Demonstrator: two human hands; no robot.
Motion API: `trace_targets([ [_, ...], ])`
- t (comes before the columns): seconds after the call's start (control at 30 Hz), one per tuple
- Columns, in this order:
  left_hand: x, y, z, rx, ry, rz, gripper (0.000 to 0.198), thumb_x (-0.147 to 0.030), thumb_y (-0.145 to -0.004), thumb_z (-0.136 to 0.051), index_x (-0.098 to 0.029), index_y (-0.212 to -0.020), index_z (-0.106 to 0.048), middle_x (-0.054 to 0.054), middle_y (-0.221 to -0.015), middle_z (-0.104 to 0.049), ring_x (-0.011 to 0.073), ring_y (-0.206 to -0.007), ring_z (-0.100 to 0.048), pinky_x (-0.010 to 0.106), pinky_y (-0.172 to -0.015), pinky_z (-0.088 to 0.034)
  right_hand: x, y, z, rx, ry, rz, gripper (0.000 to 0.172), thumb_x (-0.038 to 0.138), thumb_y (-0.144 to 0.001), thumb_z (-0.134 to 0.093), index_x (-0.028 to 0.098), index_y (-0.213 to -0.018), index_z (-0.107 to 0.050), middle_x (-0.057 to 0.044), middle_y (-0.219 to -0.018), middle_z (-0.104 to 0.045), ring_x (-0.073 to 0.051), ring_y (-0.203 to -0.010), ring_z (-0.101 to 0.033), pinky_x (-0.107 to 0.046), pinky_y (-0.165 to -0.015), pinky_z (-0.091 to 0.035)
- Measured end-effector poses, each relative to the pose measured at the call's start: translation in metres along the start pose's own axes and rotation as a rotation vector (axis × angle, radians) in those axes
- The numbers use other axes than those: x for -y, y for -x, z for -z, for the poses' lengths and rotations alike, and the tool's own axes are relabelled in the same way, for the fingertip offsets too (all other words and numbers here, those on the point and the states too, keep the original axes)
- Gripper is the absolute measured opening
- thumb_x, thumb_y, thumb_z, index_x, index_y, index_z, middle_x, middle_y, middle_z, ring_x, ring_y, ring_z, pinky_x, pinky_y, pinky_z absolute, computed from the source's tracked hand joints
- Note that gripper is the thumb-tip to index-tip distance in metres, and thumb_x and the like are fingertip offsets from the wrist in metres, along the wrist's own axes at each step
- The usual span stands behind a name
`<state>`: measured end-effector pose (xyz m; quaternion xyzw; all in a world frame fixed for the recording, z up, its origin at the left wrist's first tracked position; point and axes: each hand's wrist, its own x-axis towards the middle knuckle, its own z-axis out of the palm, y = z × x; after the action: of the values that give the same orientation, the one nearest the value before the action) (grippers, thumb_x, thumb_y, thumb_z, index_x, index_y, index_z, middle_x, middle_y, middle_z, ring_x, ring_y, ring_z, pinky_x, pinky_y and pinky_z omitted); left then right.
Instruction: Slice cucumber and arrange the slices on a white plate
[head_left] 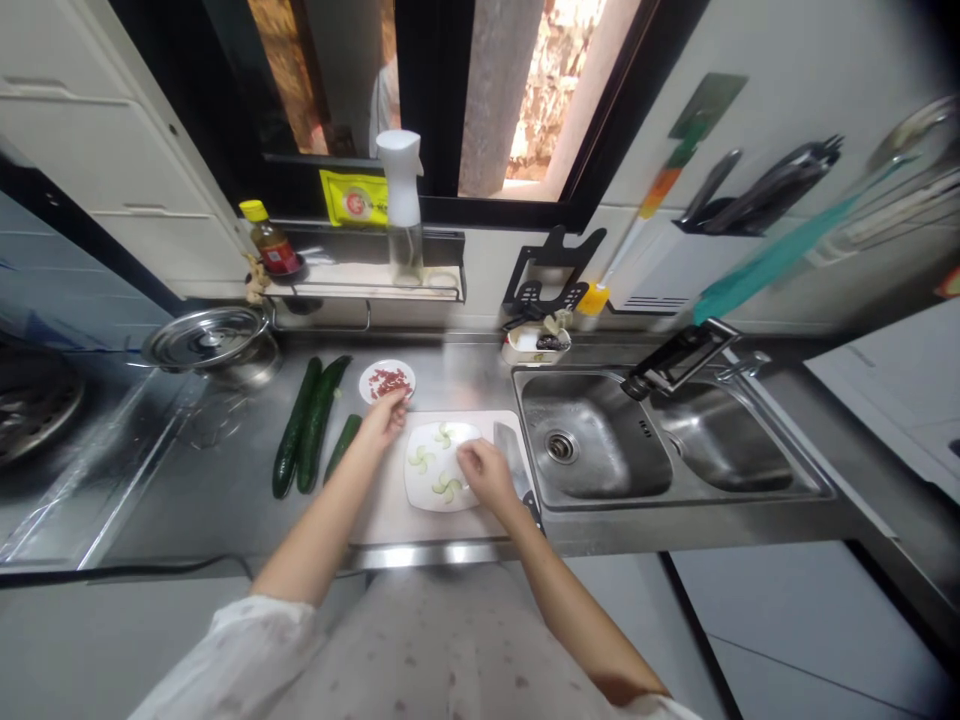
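My left hand (385,418) has its fingertips drawn together at the lower right edge of a small white dish (365,387). Chopped red bits (388,380) lie in that dish. Over the right side of a white square plate (429,490), my right hand (484,470) has its fingers pinched together. Anything held in either pinch is too small to make out. Pale green cucumber slices form pinwheel shapes (448,487) on the plate, which rests on a white cutting board (382,520). A knife (510,445) lies along the board's right side, partly behind my right hand.
Two whole cucumbers (304,430) and a cut cucumber piece (343,445) lie left of the board. A lidded steel pot (210,345) stands farther left. To the right is a double sink (600,440) with a faucet (682,360). Bottles stand on a back shelf (360,285).
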<state>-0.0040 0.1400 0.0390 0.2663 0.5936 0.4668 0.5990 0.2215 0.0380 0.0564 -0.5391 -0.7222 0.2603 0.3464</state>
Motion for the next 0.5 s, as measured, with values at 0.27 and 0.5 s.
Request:
trace_targets([
  [0.27,0.013,0.063,-0.023,0.195,0.189,0.041,0.034,-0.037,-0.068,-0.076,-0.015,-0.092,-0.067,-0.003,-0.065,-0.054,0.0011,-0.043,-0.042,0.013,-0.034,-0.024,0.027,-0.043,0.001,-0.055,-0.057,0.06,0.015,0.027,-0.088,-0.053,0.02,-0.087,-0.066,-0.004,-0.086,-0.065,-0.017,-0.084,-0.058,-0.029,-0.079,-0.044],
  [0.5,0.016,0.087,-0.031,0.213,0.214,0.037,0.035,-0.039,-0.063,-0.078,-0.016,-0.086,-0.066,-0.003,-0.068,-0.056,0.0012,-0.044,-0.04,0.014,-0.036,-0.022,0.033,-0.05,-0.006,-0.031,-0.056,0.098,0.012,0.027,-0.088,-0.054,0.021,-0.085,-0.065,-0.003,-0.083,-0.063,-0.018,-0.085,-0.056,-0.028,-0.078,-0.043],
])
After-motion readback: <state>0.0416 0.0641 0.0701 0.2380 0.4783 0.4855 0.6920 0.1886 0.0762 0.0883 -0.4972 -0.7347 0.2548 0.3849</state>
